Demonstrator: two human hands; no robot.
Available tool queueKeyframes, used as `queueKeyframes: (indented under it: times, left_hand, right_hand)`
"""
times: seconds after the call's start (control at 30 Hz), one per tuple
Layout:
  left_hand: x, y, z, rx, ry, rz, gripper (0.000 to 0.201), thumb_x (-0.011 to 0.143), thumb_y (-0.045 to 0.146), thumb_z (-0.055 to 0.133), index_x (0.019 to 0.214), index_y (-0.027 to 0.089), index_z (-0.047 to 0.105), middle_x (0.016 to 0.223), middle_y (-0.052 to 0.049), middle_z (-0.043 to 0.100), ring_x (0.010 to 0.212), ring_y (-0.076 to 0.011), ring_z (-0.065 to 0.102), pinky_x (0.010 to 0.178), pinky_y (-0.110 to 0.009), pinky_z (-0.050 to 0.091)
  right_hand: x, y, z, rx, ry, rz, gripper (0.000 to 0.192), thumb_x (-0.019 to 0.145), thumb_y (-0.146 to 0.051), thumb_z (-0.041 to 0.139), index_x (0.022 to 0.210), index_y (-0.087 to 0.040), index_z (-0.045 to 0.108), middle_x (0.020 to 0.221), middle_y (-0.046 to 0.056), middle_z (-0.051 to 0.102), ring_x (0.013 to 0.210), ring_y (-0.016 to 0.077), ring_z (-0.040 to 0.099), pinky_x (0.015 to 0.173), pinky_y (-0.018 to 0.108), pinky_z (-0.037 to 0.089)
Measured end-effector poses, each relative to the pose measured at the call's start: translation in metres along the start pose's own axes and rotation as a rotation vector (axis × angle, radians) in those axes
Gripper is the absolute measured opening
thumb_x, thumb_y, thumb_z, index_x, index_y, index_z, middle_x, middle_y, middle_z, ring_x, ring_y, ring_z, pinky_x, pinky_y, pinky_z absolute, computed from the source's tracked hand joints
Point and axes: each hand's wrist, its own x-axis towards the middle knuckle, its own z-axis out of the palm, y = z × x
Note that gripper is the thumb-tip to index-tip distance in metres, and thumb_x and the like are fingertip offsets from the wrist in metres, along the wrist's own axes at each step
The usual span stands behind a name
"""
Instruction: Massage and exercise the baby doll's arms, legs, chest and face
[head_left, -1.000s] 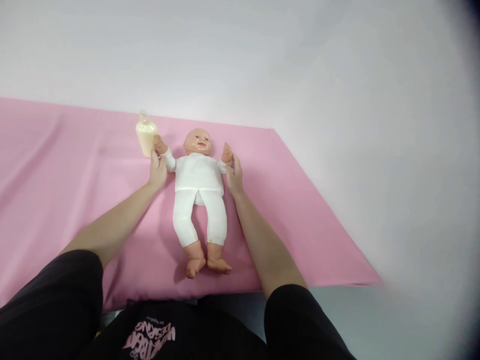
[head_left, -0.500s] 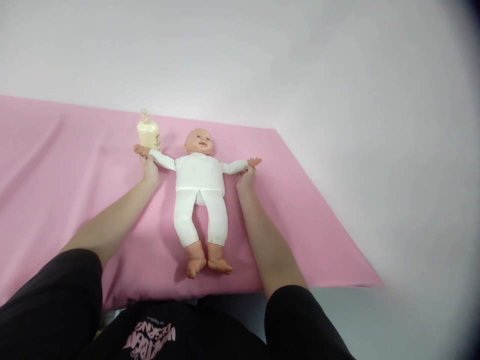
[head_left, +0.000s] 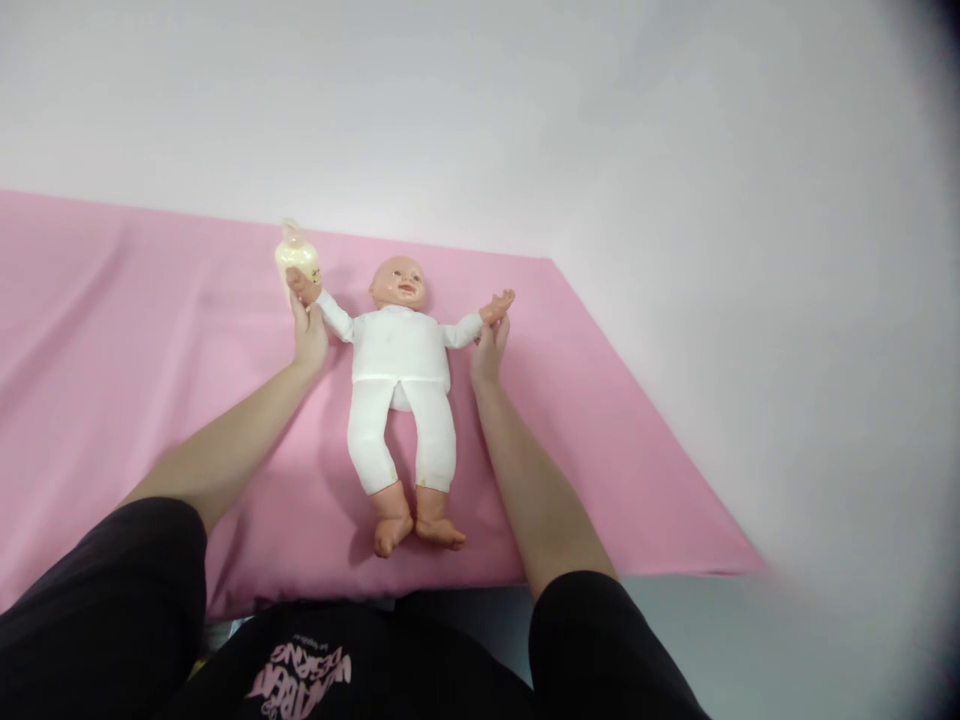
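A baby doll in a white top and trousers lies on its back, head away from me and bare feet toward me. My left hand is closed around the doll's arm on the left, near the wrist. On the other side my right hand grips the doll's other arm just below its hand. Both doll arms are spread outward and raised somewhat. Behind the doll's left-side hand stands a pump bottle of pale yellow liquid, partly covered by that hand.
A pink cloth covers the table, with folds on the left and its edge slanting down on the right. A pale wall rises behind. The table's near edge lies close to my body.
Both my hands have moved inward and slightly up, bending the doll's arms up from their wider spread. The doll's body and the bottle have stayed in place.
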Motion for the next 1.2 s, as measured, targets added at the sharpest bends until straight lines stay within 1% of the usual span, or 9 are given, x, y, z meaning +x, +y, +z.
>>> queueKeyframes:
  times: [0.07,0.13,0.27,0.37,0.5,0.7,0.83,0.97,1.2]
  left_hand:
    - [-0.004,0.005,0.003,0.052,-0.063,0.066,0.071,0.104,0.056,0.052,0.164,0.027,0.030,0.175,-0.009,0.028,0.163,-0.0224,0.027,0.135,-0.037,0.022]
    - [-0.007,0.008,0.005,0.098,-0.129,0.147,0.073,0.102,0.065,0.050,0.162,0.026,0.036,0.174,-0.010,0.031,0.163,-0.0241,0.026,0.136,-0.039,0.019]
    - [-0.011,0.010,0.006,0.196,-0.228,0.277,0.076,0.099,0.071,0.050,0.158,0.023,0.045,0.167,-0.015,0.042,0.158,-0.0291,0.037,0.134,-0.046,0.023]
    - [-0.013,0.014,0.006,0.237,-0.308,0.333,0.072,0.099,0.068,0.053,0.156,0.023,0.049,0.161,-0.016,0.050,0.152,-0.0311,0.044,0.131,-0.049,0.028]
    - [-0.016,0.018,0.009,0.318,-0.363,0.310,0.063,0.098,0.059,0.061,0.150,0.024,0.057,0.148,-0.015,0.060,0.144,-0.0335,0.051,0.129,-0.053,0.031]
    - [-0.017,0.007,0.013,0.499,-0.553,0.356,0.049,0.098,0.043,0.057,0.143,0.026,0.066,0.141,-0.014,0.063,0.133,-0.0336,0.056,0.124,-0.058,0.036]
    - [-0.015,0.002,0.012,0.558,-0.575,0.402,0.052,0.099,0.041,0.053,0.147,0.025,0.063,0.143,-0.014,0.062,0.132,-0.0336,0.056,0.121,-0.057,0.039]
    - [-0.016,0.005,0.010,0.557,-0.554,0.386,0.055,0.099,0.047,0.054,0.147,0.021,0.061,0.143,-0.017,0.062,0.134,-0.0345,0.056,0.122,-0.057,0.038]
    - [-0.017,0.011,0.010,0.384,-0.384,0.288,0.064,0.098,0.062,0.057,0.145,0.019,0.055,0.144,-0.019,0.061,0.137,-0.0336,0.055,0.124,-0.054,0.036]
  right_hand:
    - [-0.002,-0.012,0.006,0.000,-0.031,-0.032,0.069,0.098,-0.049,0.048,0.162,-0.031,0.031,0.174,0.006,0.030,0.163,0.0253,0.028,0.133,0.057,0.026]
    - [-0.004,-0.026,0.013,-0.018,-0.085,-0.050,0.070,0.099,-0.055,0.048,0.162,-0.031,0.033,0.173,0.006,0.032,0.163,0.0263,0.029,0.134,0.056,0.024]
    - [-0.011,-0.048,0.023,-0.056,-0.196,-0.100,0.070,0.100,-0.061,0.047,0.160,-0.027,0.039,0.171,0.008,0.038,0.160,0.0247,0.035,0.135,0.050,0.024]
    - [-0.015,-0.053,0.024,-0.088,-0.256,-0.075,0.070,0.100,-0.065,0.047,0.158,-0.025,0.044,0.166,0.010,0.046,0.156,0.0253,0.042,0.134,0.050,0.027]
    - [-0.017,-0.048,0.022,-0.169,-0.292,-0.013,0.064,0.099,-0.065,0.052,0.152,-0.028,0.053,0.157,0.009,0.057,0.149,0.0272,0.050,0.131,0.053,0.032]
    - [-0.016,-0.044,0.026,-0.275,-0.418,-0.092,0.048,0.100,-0.052,0.050,0.140,-0.031,0.065,0.145,0.005,0.066,0.138,0.0267,0.057,0.129,0.052,0.036]
    - [-0.016,-0.044,0.027,-0.311,-0.438,-0.142,0.047,0.100,-0.041,0.046,0.142,-0.030,0.065,0.143,0.006,0.067,0.136,0.0261,0.059,0.126,0.051,0.039]
    - [-0.016,-0.042,0.027,-0.311,-0.434,-0.146,0.047,0.101,-0.042,0.046,0.142,-0.030,0.064,0.145,0.006,0.067,0.137,0.0259,0.058,0.126,0.051,0.039]
    - [-0.018,-0.040,0.024,-0.187,-0.329,0.029,0.058,0.097,-0.057,0.056,0.147,-0.028,0.057,0.155,0.008,0.059,0.146,0.0267,0.051,0.130,0.053,0.032]
